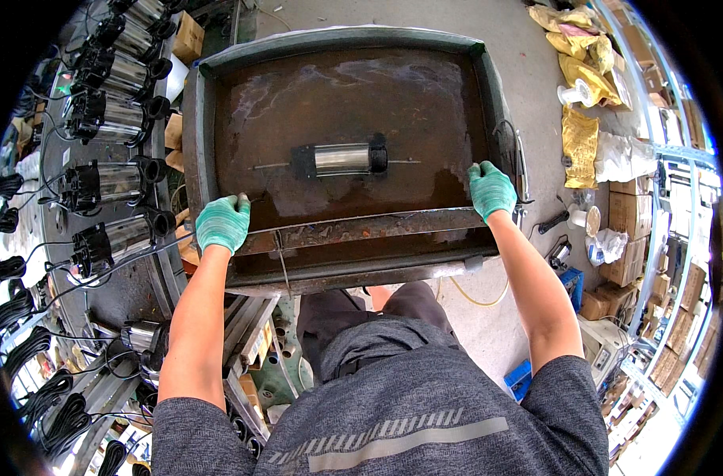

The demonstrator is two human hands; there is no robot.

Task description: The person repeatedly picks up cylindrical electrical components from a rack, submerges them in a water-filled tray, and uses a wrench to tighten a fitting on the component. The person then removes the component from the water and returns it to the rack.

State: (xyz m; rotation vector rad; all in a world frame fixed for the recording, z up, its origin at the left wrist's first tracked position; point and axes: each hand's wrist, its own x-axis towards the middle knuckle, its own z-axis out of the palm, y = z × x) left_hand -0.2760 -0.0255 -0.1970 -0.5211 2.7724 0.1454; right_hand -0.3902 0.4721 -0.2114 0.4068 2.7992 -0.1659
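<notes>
A wide, dark metal tank (345, 79) with brown-stained insides stands before me. Across its near part runs a metal crossbar (361, 225). My left hand (223, 223), in a green glove, is closed over the tank's left side, by one end of the crossbar. Also gloved in green, my right hand (492, 191) closes over the right side at the other end. The exact hold of the fingers is partly hidden. Between and beyond my hands, a shiny steel pump body (342, 159) with black ends lies sideways in the tank. Thin rods stick out from both its ends; neither hand touches it.
Several steel-and-black pumps (111, 181) line the bench at left, with coiled black cables (48, 393) beside them. Yellow sacks (579, 143), white spools (576, 93) and cardboard boxes (629, 216) sit at right by a blue shelf rack (682, 151). A yellowish hose (480, 301) curves below the tank.
</notes>
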